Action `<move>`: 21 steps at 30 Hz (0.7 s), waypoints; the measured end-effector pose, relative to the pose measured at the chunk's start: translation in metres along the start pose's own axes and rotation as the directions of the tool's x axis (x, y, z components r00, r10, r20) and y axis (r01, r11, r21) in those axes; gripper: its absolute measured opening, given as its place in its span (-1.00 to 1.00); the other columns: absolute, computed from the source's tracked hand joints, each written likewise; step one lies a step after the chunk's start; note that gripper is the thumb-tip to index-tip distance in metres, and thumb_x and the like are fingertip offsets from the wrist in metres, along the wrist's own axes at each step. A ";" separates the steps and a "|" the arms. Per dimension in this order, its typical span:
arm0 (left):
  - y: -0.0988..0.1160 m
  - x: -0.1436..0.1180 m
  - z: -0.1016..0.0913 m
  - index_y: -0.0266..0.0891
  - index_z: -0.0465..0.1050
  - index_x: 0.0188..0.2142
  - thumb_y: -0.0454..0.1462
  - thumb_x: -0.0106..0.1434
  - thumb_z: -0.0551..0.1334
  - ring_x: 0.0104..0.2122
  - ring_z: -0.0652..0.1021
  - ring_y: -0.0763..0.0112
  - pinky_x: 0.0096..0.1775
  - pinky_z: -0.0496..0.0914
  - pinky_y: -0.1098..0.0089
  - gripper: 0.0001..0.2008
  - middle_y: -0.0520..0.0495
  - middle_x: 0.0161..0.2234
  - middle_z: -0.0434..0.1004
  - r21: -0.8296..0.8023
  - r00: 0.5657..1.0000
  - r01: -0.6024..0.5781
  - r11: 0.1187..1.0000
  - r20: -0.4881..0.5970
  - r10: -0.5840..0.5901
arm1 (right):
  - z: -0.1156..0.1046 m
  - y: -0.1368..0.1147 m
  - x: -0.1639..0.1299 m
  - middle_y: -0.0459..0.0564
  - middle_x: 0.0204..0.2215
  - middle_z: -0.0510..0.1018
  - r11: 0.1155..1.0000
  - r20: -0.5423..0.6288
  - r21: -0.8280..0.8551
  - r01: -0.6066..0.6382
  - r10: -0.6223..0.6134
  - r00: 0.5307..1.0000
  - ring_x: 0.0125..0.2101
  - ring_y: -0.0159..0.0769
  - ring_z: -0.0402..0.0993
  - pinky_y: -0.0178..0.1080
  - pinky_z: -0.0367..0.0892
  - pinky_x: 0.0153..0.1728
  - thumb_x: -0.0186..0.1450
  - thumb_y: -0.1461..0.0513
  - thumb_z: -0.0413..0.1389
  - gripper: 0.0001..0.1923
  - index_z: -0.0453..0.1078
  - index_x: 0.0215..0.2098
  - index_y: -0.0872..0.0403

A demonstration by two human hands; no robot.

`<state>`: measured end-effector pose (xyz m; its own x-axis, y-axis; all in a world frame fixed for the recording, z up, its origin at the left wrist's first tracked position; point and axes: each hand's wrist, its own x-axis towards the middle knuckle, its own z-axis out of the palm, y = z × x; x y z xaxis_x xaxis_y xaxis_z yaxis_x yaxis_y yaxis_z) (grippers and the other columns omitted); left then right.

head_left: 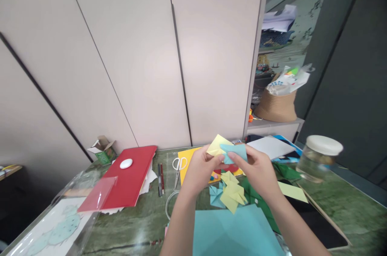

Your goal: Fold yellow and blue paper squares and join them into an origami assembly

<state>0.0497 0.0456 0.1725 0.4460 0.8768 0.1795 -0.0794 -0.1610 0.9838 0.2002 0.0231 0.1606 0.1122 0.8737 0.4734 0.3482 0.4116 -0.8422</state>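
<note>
Nearest lies a light-blue sheet [238, 232], folded pieces [229, 193] just beyond. Above them, left hand [201, 169] and right hand [256, 169] pinch together a yellow-and-blue folded piece [226, 149], long axis running left-right, yellow corner pointing up-left. Scissors [179, 167] lie farther left.

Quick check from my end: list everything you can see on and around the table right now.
folded paper piece: 1, yellow and light blue, held in both hands
folded paper pieces: several, yellow and blue, on table under the hands
blue sheet: 1, near edge
scissors: 1, white handles, left of hands
pens: 2, beside scissors
red folder: 1, left
glass jar: 1, white lid, right
small box: 1, green, open, by wall
left hand: pinching paper
right hand: pinching paper
</note>
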 end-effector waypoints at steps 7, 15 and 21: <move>-0.002 0.000 0.003 -0.23 0.40 -0.17 -0.25 0.17 0.15 -0.44 0.59 0.37 -0.69 0.19 0.67 -0.77 -0.09 -0.33 0.55 0.014 0.999 -0.004 1.000 -0.051 0.005 | 0.006 0.000 -0.002 -0.10 -0.50 0.44 0.999 -0.057 -0.053 0.004 -0.007 0.998 -0.47 -0.34 0.30 -0.31 0.22 -0.43 0.20 0.10 0.06 -0.78 0.38 -0.42 0.09; -0.001 -0.001 0.005 -0.22 0.40 -0.15 -0.24 0.16 0.16 -0.45 0.58 0.39 -0.68 0.16 0.65 -0.75 -0.08 -0.31 0.56 -0.027 0.999 0.004 1.000 -0.041 -0.006 | 0.005 -0.004 -0.003 -0.06 -0.43 0.48 0.999 -0.071 -0.033 -0.002 -0.001 0.997 -0.43 -0.29 0.35 -0.30 0.26 -0.40 0.19 0.12 0.06 -0.80 0.41 -0.36 0.08; 0.001 -0.001 0.005 -0.26 0.42 -0.18 -0.23 0.13 0.19 -0.43 0.58 0.38 -0.64 0.17 0.61 -0.75 -0.10 -0.30 0.57 -0.111 1.000 -0.015 0.994 0.008 0.015 | 0.000 -0.007 -0.002 -0.13 -0.59 0.37 0.998 -0.085 -0.029 -0.053 0.050 0.995 -0.56 -0.39 0.23 -0.34 0.17 -0.55 0.16 0.12 0.10 -0.80 0.40 -0.42 0.10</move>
<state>0.0535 0.0422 0.1735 0.4516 0.8707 0.1947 -0.1846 -0.1223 0.9752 0.1979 0.0182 0.1655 0.2081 0.8682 0.4506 0.3689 0.3570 -0.8582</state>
